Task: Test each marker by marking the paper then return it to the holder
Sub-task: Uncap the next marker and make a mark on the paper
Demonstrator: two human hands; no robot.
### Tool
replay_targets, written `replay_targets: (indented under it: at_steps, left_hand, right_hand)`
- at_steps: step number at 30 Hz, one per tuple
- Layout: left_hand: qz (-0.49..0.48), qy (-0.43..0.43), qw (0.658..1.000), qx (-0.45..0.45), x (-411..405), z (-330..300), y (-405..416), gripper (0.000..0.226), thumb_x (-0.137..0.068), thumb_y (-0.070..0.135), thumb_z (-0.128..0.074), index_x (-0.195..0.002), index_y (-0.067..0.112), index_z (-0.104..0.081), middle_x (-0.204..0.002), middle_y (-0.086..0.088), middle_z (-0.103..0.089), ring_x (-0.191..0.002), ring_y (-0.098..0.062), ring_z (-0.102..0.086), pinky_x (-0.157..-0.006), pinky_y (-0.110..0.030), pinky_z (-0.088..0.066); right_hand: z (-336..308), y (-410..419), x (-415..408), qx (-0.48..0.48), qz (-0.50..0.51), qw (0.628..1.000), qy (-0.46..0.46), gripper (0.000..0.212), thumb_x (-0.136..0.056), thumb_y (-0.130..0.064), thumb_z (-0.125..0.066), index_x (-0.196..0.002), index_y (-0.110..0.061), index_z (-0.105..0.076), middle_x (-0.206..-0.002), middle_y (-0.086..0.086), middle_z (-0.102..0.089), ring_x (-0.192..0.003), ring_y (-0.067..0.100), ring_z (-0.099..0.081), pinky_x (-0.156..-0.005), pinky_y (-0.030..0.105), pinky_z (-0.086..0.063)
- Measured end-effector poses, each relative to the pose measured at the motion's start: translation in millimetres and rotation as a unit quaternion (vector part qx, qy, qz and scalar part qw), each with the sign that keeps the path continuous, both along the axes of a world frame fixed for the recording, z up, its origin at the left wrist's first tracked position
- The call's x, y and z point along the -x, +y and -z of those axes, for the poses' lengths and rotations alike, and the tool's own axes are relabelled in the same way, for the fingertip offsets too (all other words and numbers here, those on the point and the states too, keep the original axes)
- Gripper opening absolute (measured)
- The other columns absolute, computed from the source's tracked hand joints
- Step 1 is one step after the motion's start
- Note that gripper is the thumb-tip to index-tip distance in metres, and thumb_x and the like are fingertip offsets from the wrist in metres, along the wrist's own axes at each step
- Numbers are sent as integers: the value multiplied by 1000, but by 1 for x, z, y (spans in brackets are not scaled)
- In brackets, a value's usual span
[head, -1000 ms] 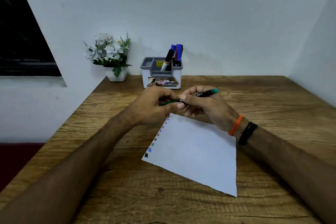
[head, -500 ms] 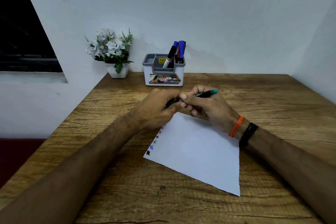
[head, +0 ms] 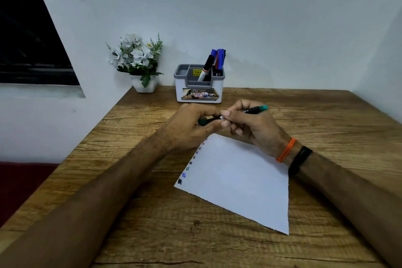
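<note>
Above the desk, left hand grasps a half-hidden cap, right hand grasps the marker.

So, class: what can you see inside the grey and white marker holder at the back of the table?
The marker holder has a black-capped marker leaning in one compartment and blue-capped markers standing at its right end. Their lower ends are hidden by its walls, and the exact count is unclear.
</note>
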State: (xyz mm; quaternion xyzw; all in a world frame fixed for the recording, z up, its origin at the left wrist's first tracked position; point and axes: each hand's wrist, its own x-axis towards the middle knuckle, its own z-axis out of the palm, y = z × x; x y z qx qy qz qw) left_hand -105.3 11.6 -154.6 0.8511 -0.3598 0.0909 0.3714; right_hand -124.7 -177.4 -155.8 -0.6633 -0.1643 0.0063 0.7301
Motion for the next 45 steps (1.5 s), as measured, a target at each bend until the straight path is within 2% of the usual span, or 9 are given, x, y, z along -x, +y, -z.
replay_targets:
  at_steps: [2, 4, 6, 10, 15, 17, 24, 36, 45]
  left_hand:
    - [-32, 21, 999, -18, -4, 0, 4, 36, -78, 58, -67, -108, 37, -67, -92, 11, -70, -75, -8, -64, -64, -32, -55]
    - [-68, 30, 996, -43, -8, 0, 12, 39, -74, 59, -69, -105, 36, -66, -80, 6, -65, -66, -6, -56, -59, -25, -45]
    - [-103, 35, 992, -64, -14, 2, 21, 36, -75, 56, -70, -102, 32, -69, -77, 4, -64, -65, -6, -53, -58, -22, -39]
    - [-116, 73, 986, -100, -25, 7, 33, 31, -74, 58, -72, -99, 40, -70, -101, 12, -69, -90, -4, -60, -79, -31, -52]
    - [-19, 149, 984, -94, -23, 0, 37, 50, -60, 62, -77, -105, 41, -70, -66, 9, -64, -62, -7, -56, -67, -28, -45]
    - [2, 173, 980, -99, -23, 0, 38, 57, -56, 61, -81, -107, 39, -70, -62, 11, -59, -60, -9, -53, -65, -30, -44]
    - [-21, 167, 978, -119, -23, 0, 34, 62, -54, 49, -87, -111, 35, -67, -61, 11, -60, -58, -5, -55, -69, -32, -49]
    - [-42, 198, 973, -110, -24, 2, 34, 81, -45, 55, -86, -117, 31, -59, -62, 10, -61, -61, -6, -58, -76, -37, -54]
    - [-35, 200, 971, -130, -23, -1, 31, 95, -48, 57, -81, -133, 25, -56, -60, 13, -59, -56, 1, -52, -69, -24, -45]
  right_hand:
    - [1, -3, -3, -1, 22, 1000, -13, 14, -75, -14, -77, -72, -12, -63, -53, 1, -56, -44, 9, -46, -42, 17, -37]
    - [1, -6, -6, -24, 38, 999, 0, 7, -75, -15, -65, -79, -10, -64, -50, 1, -52, -42, 9, -42, -40, 18, -33]
    - [-1, -11, -8, -32, 28, 999, 27, 21, -75, -18, -56, -89, -7, -67, -53, 3, -57, -42, 11, -44, -40, 19, -33]
    - [-1, -15, -6, 3, -35, 998, 61, 37, -85, -18, -41, -101, -3, -71, -80, 14, -74, -53, 14, -62, -48, 20, -44]
    - [3, -6, -2, 62, -5, 998, 30, 11, -92, -8, -61, -84, -5, -69, -66, 9, -69, -51, 13, -62, -46, 20, -49]
    - [4, -2, -2, 93, 1, 995, 22, 9, -92, -3, -60, -89, -1, -68, -64, 9, -67, -49, 15, -62, -45, 21, -49]
    - [-6, 6, -12, 162, 3, 987, 8, 13, -91, -2, -63, -92, 10, -69, -72, 16, -68, -57, 19, -65, -51, 24, -54]
    - [14, 7, -20, 182, 4, 983, -7, 21, -89, 5, -60, -78, -6, -73, -61, 8, -70, -50, 14, -63, -46, 22, -50]
    - [17, 6, -22, 200, 9, 980, -8, 14, -88, 3, -61, -83, -2, -74, -65, 10, -71, -53, 16, -65, -50, 24, -52]
